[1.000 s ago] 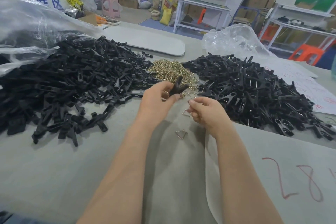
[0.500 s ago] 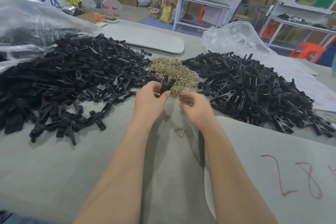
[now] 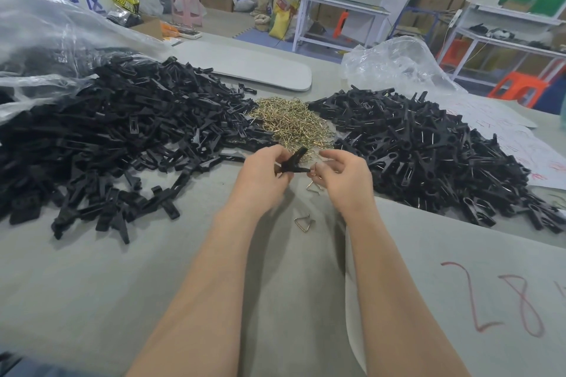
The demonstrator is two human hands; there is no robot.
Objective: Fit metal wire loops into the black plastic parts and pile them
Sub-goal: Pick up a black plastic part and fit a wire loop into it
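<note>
My left hand (image 3: 263,176) grips a black plastic clip part (image 3: 292,161) just in front of the brass-coloured heap of wire loops (image 3: 291,124). My right hand (image 3: 346,177) pinches a wire loop (image 3: 314,169) at the tip of that part. Another loose loop (image 3: 313,187) lies under my right hand's fingers, and a triangular wire loop (image 3: 303,222) lies on the table between my forearms. A big heap of black parts without loops (image 3: 122,131) spreads to the left. A pile of black parts with loops (image 3: 428,147) lies to the right.
Clear plastic bags sit at the far left (image 3: 46,40) and behind the right pile (image 3: 395,64). A grey board (image 3: 251,67) lies at the back of the grey table (image 3: 92,285). Paper with red marks (image 3: 505,128) lies at the right. Shelving and cartons stand behind.
My hands have come closer together; the black part in my left hand has turned sideways toward the loop that my right hand holds.
</note>
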